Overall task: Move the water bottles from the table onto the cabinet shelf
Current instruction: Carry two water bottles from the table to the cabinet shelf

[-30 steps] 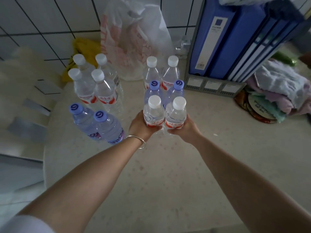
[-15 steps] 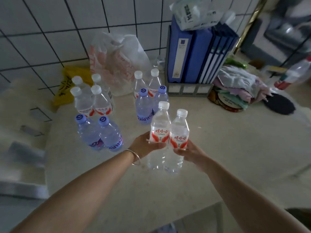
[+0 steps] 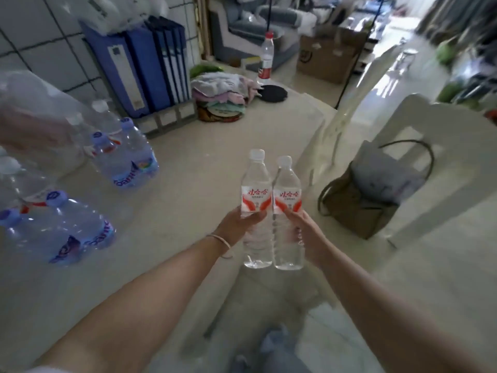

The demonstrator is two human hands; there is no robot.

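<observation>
Table [image 3: 188, 200], blue-capped bottles [image 3: 126, 160], white chair [image 3: 419, 168]

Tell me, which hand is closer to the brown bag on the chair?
The right hand, holding a bottle, is on the side toward the brown bag. The left hand, with its own bottle, sits farther over, away from it.

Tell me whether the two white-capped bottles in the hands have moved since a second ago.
Yes. The two white-capped bottles are lifted off the table and carried away from the blue binders, toward its near edge.
</observation>
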